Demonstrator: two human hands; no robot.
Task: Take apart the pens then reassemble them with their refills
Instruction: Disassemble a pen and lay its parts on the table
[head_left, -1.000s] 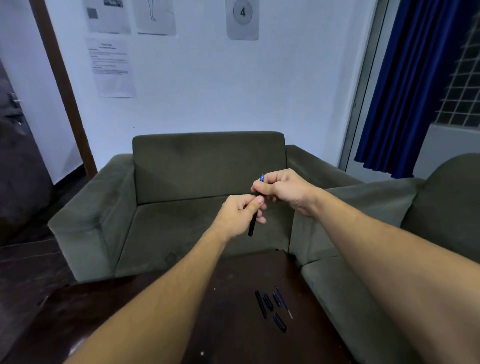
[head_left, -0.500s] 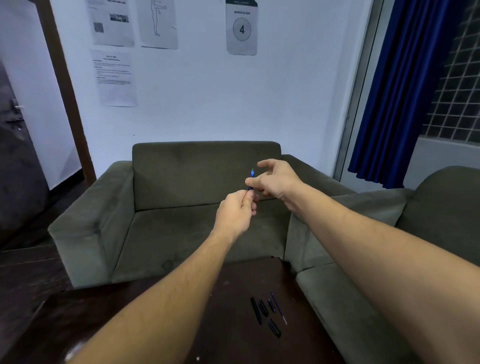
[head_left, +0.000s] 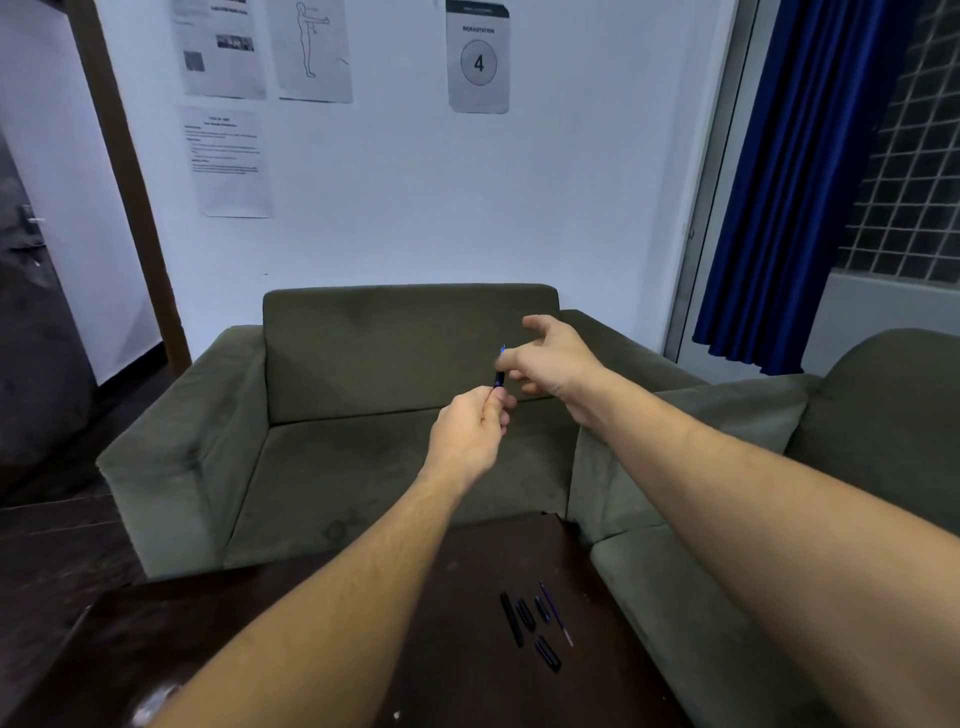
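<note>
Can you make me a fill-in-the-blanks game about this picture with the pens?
1. The left hand grips a ____ pen barrel.
2. The sign on the wall shows the number ____.
3. The curtain is ____.
4. The loose pen parts lie on the dark ____, not on the sofa.

Missing words: black; 4; blue; table.

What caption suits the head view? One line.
Left hand grips a black pen, open right hand at its blue tip, loose pen parts on the table.
</note>
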